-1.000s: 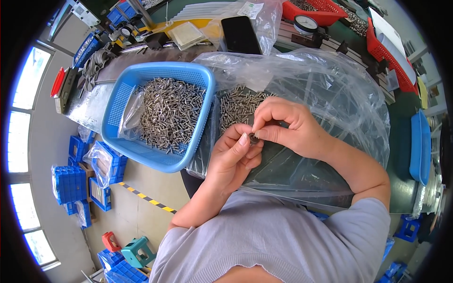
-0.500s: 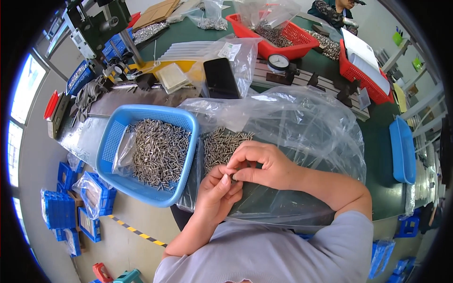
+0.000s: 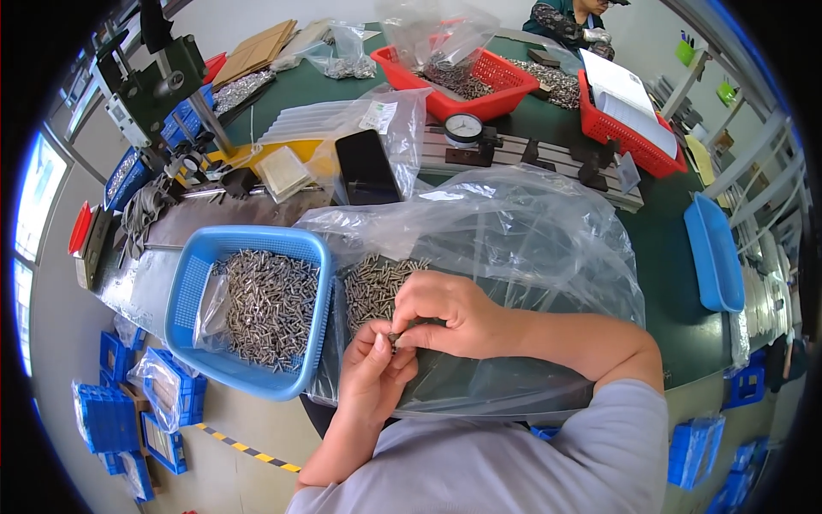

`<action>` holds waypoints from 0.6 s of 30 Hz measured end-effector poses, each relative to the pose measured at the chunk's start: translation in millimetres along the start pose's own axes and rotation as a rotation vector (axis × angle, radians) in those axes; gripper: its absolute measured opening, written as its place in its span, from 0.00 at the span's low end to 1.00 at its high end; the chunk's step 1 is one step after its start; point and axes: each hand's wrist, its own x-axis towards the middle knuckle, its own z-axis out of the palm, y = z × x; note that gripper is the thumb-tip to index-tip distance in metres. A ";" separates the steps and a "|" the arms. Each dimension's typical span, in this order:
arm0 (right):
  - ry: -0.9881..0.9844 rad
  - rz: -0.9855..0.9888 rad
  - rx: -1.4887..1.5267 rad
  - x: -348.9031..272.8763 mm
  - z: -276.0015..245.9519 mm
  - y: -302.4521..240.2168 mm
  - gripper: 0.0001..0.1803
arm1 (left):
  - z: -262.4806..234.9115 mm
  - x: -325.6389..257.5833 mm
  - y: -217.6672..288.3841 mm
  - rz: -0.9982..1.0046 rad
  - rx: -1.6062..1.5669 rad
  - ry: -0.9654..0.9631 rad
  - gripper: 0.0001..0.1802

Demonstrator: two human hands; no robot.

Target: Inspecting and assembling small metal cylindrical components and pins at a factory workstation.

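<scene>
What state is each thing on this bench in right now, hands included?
Left hand: pinching a small metal part.
Right hand: pinching the same part.
Blue basket: holds a heap of metal pins.
Clear bag: open, pins inside.
Phone: screen dark.
Red basket: holds parts in a plastic liner.
Blue tray: lying at the bench's right edge.

I am seeing my two hands meeting at the near edge of the worktop (image 3: 668, 257), the left hand (image 3: 374, 377) just below the right hand (image 3: 454, 315), both over a large plastic bag (image 3: 514, 248) that is lying in front of me. A pile of small metal pins (image 3: 377, 283) is sitting inside the bag, just behind my hands. A basket (image 3: 193, 291) of more pins is standing to the left, touching the bag. Behind the bag a phone (image 3: 366, 167) is lying, and a dial gauge (image 3: 464, 130) is standing to its right.
</scene>
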 end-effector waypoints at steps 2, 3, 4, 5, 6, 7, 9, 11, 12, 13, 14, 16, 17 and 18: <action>-0.001 -0.018 -0.002 0.8 1.2 0.9 0.08 | -0.5 -1.7 1.6 0.037 -0.039 0.020 0.11; -0.006 -0.039 0.005 0.5 1.7 1.7 0.08 | -2.0 -1.0 2.5 0.041 -0.060 0.001 0.11; -0.031 -0.024 0.020 2.2 0.5 3.6 0.07 | -2.8 -1.1 2.8 0.045 -0.062 -0.011 0.11; -0.008 -0.001 -0.039 4.0 -2.1 4.4 0.06 | -3.6 -2.2 2.8 0.045 -0.065 -0.016 0.11; 0.013 0.023 -0.093 6.9 -7.4 5.9 0.05 | -2.9 0.9 2.9 0.060 -0.049 -0.048 0.12; 0.037 0.087 -0.147 6.6 -12.6 7.9 0.05 | -3.1 1.9 3.0 0.054 -0.047 -0.061 0.12; 0.099 0.162 -0.244 8.1 -20.5 15.3 0.05 | 1.9 4.0 2.9 0.067 -0.061 -0.041 0.14; 0.097 0.163 -0.357 7.9 -28.5 20.2 0.05 | 2.0 7.8 2.9 0.057 -0.079 -0.065 0.14; 0.088 0.171 -0.391 7.4 -28.5 22.8 0.05 | 0.5 8.3 2.9 0.054 -0.088 -0.082 0.14; 0.080 0.172 -0.369 6.8 -29.5 25.0 0.05 | -0.3 10.2 2.7 0.042 -0.099 -0.081 0.14; 0.011 0.135 -0.424 6.3 -30.0 26.4 0.06 | -2.0 10.0 2.5 0.046 -0.095 -0.062 0.14; -0.087 0.061 -0.460 5.5 -26.8 27.4 0.08 | -4.6 9.2 1.6 0.042 -0.115 -0.092 0.13; -0.089 0.063 -0.456 5.4 -25.2 26.8 0.08 | -4.3 8.2 1.8 0.044 -0.116 -0.091 0.13; -0.120 0.052 -0.484 6.0 -23.6 25.7 0.08 | -4.3 7.7 2.4 0.044 -0.117 -0.088 0.13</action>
